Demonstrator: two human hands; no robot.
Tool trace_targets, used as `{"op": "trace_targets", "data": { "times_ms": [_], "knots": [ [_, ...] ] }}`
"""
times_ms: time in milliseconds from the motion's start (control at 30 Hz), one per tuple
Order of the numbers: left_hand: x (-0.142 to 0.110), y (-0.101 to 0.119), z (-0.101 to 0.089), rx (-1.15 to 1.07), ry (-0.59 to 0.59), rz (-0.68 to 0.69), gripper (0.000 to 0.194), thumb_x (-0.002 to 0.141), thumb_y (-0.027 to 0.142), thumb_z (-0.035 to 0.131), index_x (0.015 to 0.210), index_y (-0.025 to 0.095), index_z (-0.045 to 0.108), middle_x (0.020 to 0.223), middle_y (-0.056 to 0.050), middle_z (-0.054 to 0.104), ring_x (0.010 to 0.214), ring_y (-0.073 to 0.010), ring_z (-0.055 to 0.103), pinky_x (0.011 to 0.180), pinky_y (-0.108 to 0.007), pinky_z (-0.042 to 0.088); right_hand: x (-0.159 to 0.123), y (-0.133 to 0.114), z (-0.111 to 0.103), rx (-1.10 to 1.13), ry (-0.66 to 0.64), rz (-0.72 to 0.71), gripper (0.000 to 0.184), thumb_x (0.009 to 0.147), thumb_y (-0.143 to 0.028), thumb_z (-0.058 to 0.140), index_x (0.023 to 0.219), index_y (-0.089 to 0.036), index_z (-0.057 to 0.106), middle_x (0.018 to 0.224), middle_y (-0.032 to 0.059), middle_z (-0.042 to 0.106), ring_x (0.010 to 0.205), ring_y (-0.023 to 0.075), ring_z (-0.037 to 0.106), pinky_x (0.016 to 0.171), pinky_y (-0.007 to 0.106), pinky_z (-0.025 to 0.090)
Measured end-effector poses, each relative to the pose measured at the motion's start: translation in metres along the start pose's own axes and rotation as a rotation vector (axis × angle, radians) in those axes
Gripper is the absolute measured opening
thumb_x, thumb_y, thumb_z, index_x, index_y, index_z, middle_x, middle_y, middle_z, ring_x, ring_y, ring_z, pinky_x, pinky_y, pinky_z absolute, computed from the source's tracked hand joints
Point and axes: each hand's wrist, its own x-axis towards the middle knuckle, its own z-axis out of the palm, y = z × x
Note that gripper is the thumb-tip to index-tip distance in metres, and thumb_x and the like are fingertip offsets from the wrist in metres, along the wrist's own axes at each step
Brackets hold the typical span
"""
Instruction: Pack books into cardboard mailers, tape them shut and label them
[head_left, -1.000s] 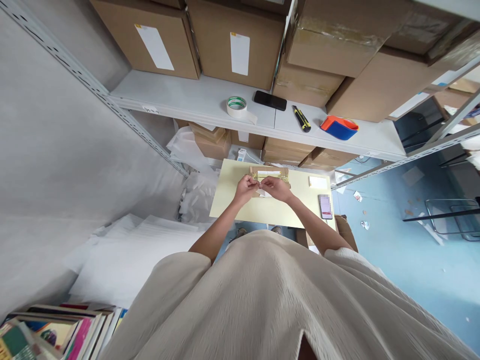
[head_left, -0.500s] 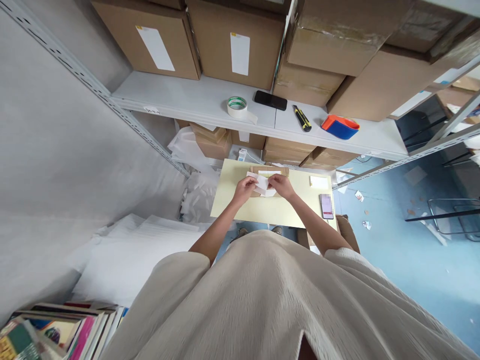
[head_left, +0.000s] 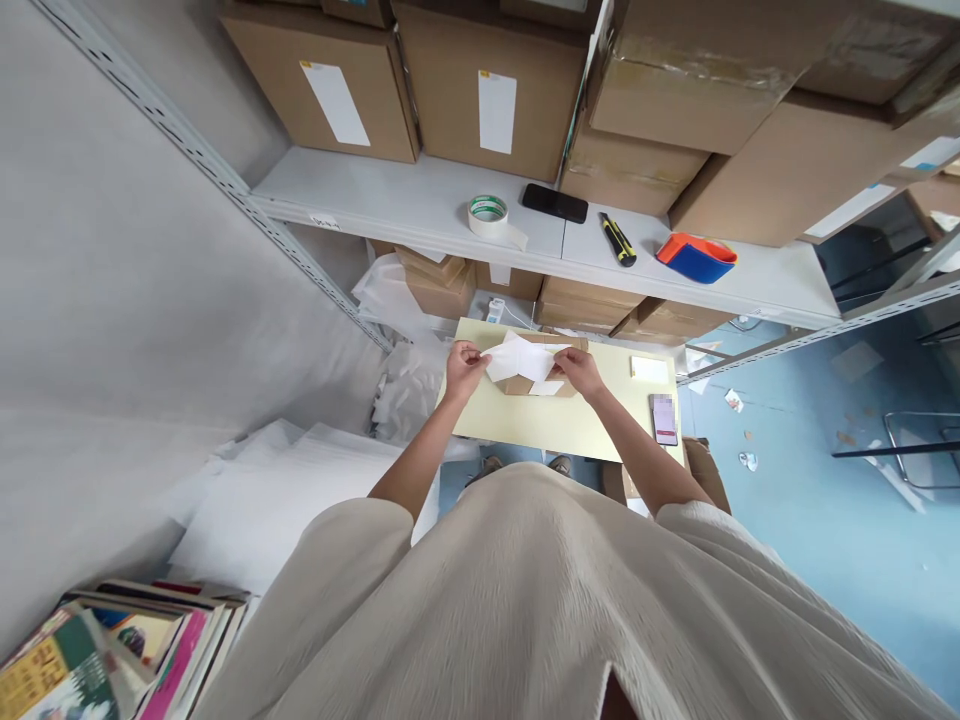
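A creased white sheet of paper (head_left: 525,358) is stretched between my two hands, partly unfolded. My left hand (head_left: 466,368) pinches its left end, and my right hand (head_left: 577,370) pinches its right end. Beneath the paper lies a small brown cardboard box (head_left: 517,386) on a pale yellow table (head_left: 510,427). A white piece (head_left: 547,388) shows on the box's near side, below the paper. Right of my right hand are a white label or card (head_left: 649,370) and a phone with a lit screen (head_left: 664,418).
Across the front runs a grey shelf (head_left: 420,205) with a tape roll (head_left: 487,217), a black phone (head_left: 555,203), a utility knife (head_left: 617,240) and an orange-and-blue band (head_left: 697,258). Large cartons (head_left: 487,90) stand behind. White foam sheets (head_left: 277,500) and books (head_left: 112,650) lie at left.
My hands have moved apart, the left one further left, and the folded white paper has opened out wider between them. The whole view has shifted slightly.
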Motion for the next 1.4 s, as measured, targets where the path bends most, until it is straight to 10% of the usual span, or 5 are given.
{"op": "trace_targets", "data": {
  "times_ms": [400, 833, 933, 1100, 1400],
  "knots": [
    [0.032, -0.014, -0.118, 0.153, 0.458, -0.084, 0.024, 0.076, 0.024, 0.087, 0.077, 0.024, 0.063, 0.071, 0.002, 0.059, 0.071, -0.0169, 0.057, 0.071, -0.032, 0.052, 0.018, -0.006, -0.013, -0.012, 0.073, 0.012, 0.036, 0.079, -0.060, 0.078, 0.074, -0.026, 0.068, 0.072, 0.0044, 0.076, 0.077, 0.0259, 0.076, 0.081, 0.042, 0.067],
    [0.035, -0.028, -0.190, 0.149, 0.717, -0.164, 0.034, 0.076, 0.009, 0.083, 0.102, 0.021, 0.066, 0.106, -0.006, 0.070, 0.094, -0.0216, 0.072, 0.089, -0.035, 0.057, 0.039, -0.060, 0.068, -0.241, -0.256, -0.189, 0.038, 0.088, -0.064, 0.070, 0.086, -0.026, 0.071, 0.085, 0.0057, 0.078, 0.088, 0.0274, 0.075, 0.089, 0.043, 0.064],
    [0.030, -0.034, -0.181, 0.103, 0.678, -0.133, 0.032, 0.074, 0.012, 0.084, 0.100, 0.024, 0.068, 0.109, -0.008, 0.073, 0.098, -0.0246, 0.075, 0.092, -0.037, 0.059, 0.041, -0.066, 0.079, -0.265, -0.265, -0.239, 0.043, 0.089, -0.068, 0.070, 0.090, -0.026, 0.075, 0.091, 0.0072, 0.081, 0.088, 0.0280, 0.075, 0.087, 0.042, 0.064],
    [0.018, -0.038, -0.126, -0.092, 0.272, -0.238, 0.022, 0.078, 0.029, 0.087, 0.092, 0.025, 0.070, 0.088, -0.005, 0.079, 0.077, -0.0214, 0.074, 0.075, -0.036, 0.056, 0.040, -0.067, 0.081, -0.274, -0.232, -0.215, 0.044, 0.090, -0.068, 0.070, 0.094, -0.025, 0.078, 0.083, 0.0059, 0.080, 0.081, 0.0270, 0.076, 0.084, 0.041, 0.064],
    [0.038, -0.014, -0.027, -0.208, -0.014, -0.398, 0.036, 0.078, 0.050, 0.094, 0.090, 0.024, 0.072, 0.088, -0.009, 0.084, 0.075, -0.0199, 0.077, 0.067, -0.031, 0.053, 0.028, -0.057, 0.038, -0.232, -0.076, -0.235, 0.034, 0.093, -0.059, 0.072, 0.098, -0.027, 0.083, 0.103, 0.0075, 0.087, 0.097, 0.0300, 0.083, 0.101, 0.048, 0.067]
  ]
}}
